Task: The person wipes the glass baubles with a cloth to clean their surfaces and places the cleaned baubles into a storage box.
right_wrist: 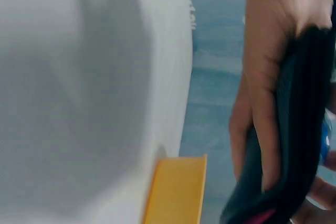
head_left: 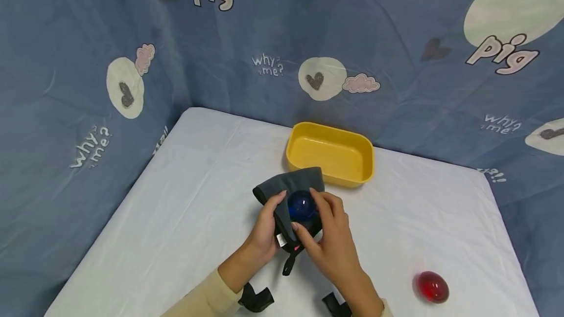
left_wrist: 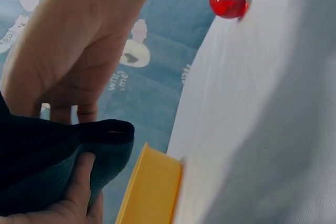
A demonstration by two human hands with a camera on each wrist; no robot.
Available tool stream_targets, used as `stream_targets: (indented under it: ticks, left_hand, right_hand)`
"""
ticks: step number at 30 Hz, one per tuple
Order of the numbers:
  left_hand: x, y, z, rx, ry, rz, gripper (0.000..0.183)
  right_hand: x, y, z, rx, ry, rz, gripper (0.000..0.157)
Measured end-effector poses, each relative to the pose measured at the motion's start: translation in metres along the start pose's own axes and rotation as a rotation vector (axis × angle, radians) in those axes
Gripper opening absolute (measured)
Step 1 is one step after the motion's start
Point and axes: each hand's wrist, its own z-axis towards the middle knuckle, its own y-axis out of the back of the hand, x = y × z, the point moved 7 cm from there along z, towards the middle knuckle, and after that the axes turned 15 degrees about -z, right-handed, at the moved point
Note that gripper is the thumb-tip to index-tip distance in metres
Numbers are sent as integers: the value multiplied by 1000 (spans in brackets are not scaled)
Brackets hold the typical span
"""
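A folded dark grey cloth [head_left: 286, 182] with black edging, a white tag and a black loop is held above the table, just in front of the yellow tray. My left hand [head_left: 263, 234] grips it from the left, thumb on top and fingers behind. On the cloth sits a clear blue ball [head_left: 301, 204], which my right hand [head_left: 334, 243] holds between thumb and fingers. From the right wrist view, the left hand's fingers [right_wrist: 268, 135] lie along the cloth's back; only a sliver of the blue ball [right_wrist: 325, 136] shows past its edge.
The shallow yellow tray [head_left: 330, 153] stands at the back of the white-covered table [head_left: 185, 219]. A clear red ball [head_left: 433, 287] lies at the front right. Patterned blue fabric [head_left: 246, 28] hangs behind the table. Black wrist mounts [head_left: 256, 299] sit at both wrists.
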Motion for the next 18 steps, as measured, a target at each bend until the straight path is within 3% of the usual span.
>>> stream_targets:
  ticks: [4,7,14,18]
  left_hand:
    - [4,-1,-4,9,26,23,70]
    - [5,-2,-5,20,36,33,70]
    - [7,3,-7,-3,52,27,71]
    - [6,5,-4,-1,52,13,70]
  right_hand:
    - [5,2,-3,-57,37,-73,69]
    - [4,2,1,-78,5,-65,62]
    - [-8,-7,2,-23,-135,-10,43]
    - [-6,-12,-2,10,-125,-31,52]
